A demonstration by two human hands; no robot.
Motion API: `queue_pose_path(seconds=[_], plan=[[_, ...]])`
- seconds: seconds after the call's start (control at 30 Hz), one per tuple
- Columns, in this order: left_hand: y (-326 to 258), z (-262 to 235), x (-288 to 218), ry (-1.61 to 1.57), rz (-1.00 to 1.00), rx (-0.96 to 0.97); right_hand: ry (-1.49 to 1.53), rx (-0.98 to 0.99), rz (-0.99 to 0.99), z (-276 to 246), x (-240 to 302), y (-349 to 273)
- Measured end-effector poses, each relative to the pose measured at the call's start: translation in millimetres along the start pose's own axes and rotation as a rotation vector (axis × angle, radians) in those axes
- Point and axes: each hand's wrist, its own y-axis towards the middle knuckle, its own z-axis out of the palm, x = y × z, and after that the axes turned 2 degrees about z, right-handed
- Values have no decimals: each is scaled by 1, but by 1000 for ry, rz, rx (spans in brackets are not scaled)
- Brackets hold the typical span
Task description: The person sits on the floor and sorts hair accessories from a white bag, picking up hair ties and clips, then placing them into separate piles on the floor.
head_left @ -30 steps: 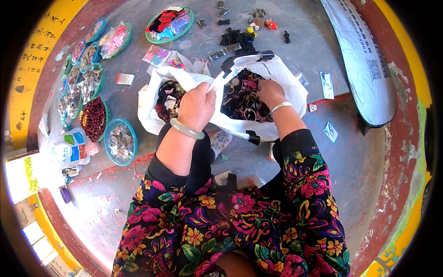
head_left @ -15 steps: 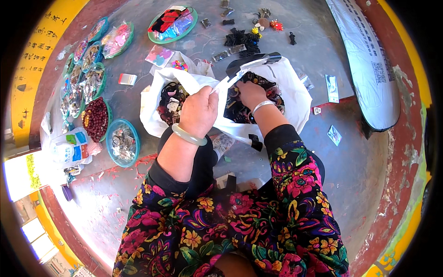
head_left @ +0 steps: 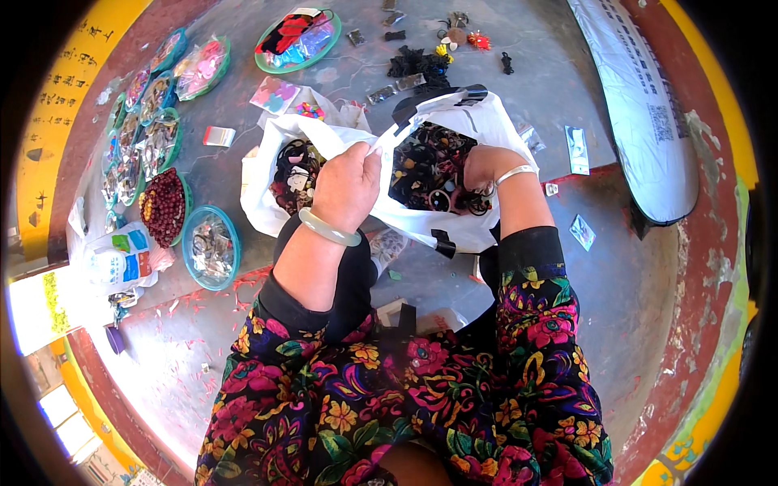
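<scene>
My left hand (head_left: pixel 348 185) is closed on the gathered white plastic rim between two openings. The left opening belongs to a white bag (head_left: pixel 258 188) holding dark cords and small pale pieces. On the right, another white bag (head_left: pixel 504 121) gapes wide, full of tangled dark bands (head_left: pixel 429 162) that look like hair ties, with small ornaments among them. At the right inside edge of that opening is my right hand (head_left: pixel 486 166), bent down with its fingers curled. The fingertips are hidden, so what they hold does not show.
Farther left stand a blue basket (head_left: pixel 237 247) of small packets, dark red beads (head_left: pixel 162 207) in a basket, and several more filled baskets. A green tray (head_left: pixel 324 55) and black cords (head_left: pixel 421 68) lie beyond the bags. A silvery long panel (head_left: pixel 648 121) lies at right.
My right hand has moved right from the middle of the right bag's contents to its right edge, uncovering the dark bands. My left hand keeps its hold on the bag rim.
</scene>
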Motion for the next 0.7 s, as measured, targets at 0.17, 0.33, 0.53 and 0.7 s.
queue_pose_path(seconds=[0.17,0.33,0.53,0.7], plan=[[2,3,-5,22,16,23,14,-315,-295,4,24,25],[0,5,-7,10,21,41,-36,-618,-170,36,51,71],[2,4,-2,12,16,25,41,-494,69,35,67,60],[3,6,-4,8,21,37,40,-376,16,30,58,59]])
